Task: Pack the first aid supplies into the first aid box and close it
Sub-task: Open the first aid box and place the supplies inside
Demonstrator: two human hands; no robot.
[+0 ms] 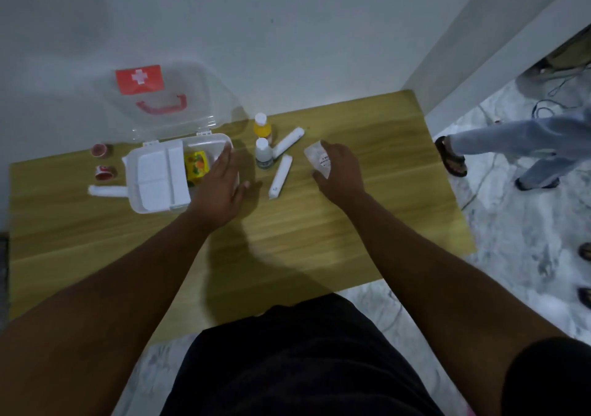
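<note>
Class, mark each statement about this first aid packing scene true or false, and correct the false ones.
1. The clear first aid box lid stands open. True.
2. The right hand holds the orange-bodied bottle. False: it grips a small clear packet.
3. A yellow packet lies inside the white first aid box. True.
4. Both white-capped bottles are packed. False: they stand on the wooden table.
5. The left hand is at the box. True.

Bare forearms, no sleeves at the wrists, dark shorts [297, 361], dark short sleeve [550, 377]
</note>
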